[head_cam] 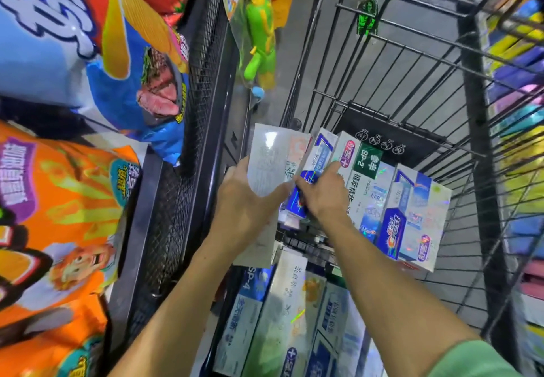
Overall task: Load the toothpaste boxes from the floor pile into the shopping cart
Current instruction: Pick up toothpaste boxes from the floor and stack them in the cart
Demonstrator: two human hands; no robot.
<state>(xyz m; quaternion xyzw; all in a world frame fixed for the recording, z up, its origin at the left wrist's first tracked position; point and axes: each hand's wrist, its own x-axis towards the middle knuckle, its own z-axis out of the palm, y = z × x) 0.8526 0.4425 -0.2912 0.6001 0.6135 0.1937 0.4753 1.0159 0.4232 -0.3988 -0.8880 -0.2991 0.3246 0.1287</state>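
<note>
The scene was evenly and fairly brightly lit from above — a white glare patch sat on the pale box (275, 153) and rainbow glints flashed off the foil-printed boxes (409, 214) in the cart (418, 88). Shadows were soft. The wide lens bent straight lines toward the edges — the snack bags (67, 200) at left and shelves (518, 111) at right were smeared and soft.

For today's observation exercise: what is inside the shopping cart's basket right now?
Inside the shopping cart, several toothpaste boxes stand side by side. The left hand holds a pale box; the right hand grips a blue-and-white box. The hands hide whatever lies beneath them.
</note>
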